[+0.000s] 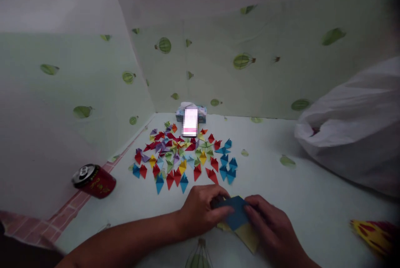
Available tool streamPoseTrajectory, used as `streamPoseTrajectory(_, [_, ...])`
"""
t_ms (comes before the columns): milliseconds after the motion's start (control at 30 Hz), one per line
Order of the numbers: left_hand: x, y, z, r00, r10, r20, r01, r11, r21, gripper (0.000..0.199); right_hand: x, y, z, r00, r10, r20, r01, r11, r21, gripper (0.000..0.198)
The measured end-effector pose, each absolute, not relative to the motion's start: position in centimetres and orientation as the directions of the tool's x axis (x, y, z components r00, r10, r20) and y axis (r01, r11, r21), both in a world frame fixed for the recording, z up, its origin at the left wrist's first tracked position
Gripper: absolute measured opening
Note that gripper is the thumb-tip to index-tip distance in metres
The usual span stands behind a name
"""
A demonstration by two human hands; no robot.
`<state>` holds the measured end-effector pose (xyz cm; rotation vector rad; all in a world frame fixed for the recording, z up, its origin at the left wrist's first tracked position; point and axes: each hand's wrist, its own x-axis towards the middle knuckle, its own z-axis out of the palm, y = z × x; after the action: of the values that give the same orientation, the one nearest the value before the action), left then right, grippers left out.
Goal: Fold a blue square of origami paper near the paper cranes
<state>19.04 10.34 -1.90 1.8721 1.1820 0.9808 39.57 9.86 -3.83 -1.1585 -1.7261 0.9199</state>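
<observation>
On the table (312, 184), blue paper (236, 214) partly hidden under both hands (237, 218).

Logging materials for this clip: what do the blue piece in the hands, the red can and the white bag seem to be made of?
Blue piece: thin matte paper, judging by crisp folds under the left hand and right hand.
Red can: probably aluminium, with a silvery top and glossy printed side.
White bag: likely thin plastic film, soft wrinkles, slightly translucent.
</observation>
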Motion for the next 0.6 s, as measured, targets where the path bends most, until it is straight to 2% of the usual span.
streamPoseTrajectory(167, [19.39,9.73,-1.66,0.24,0.953,0.185,0.335,-0.26,0.906,0.017,39.44,9.7,-3.8,-0.208,0.96,0.187,0.288,0.242,-0.926,0.024])
streamPoseTrajectory(333, [19.65,9.36,-1.45,0.189,0.974,0.124,0.252,-0.17,0.953,0.022,39.38,9.74,-4.12,-0.292,0.951,0.097,0.217,0.165,-0.962,0.03])
streamPoseTrajectory(500, [19.8,9.24,-1.51,0.202,0.978,0.06,0.212,-0.103,0.972,0.029,39.1,9.91,-4.01,-0.205,0.979,0.01,0.103,0.031,-0.994,0.033])
streamPoseTrajectory(600, [19.76,9.37,-1.19,0.215,0.977,0.005,0.126,-0.033,0.992,0.034,38.76,10.1,-3.27,-0.202,0.979,-0.011,0.027,-0.006,-1.0,0.035])
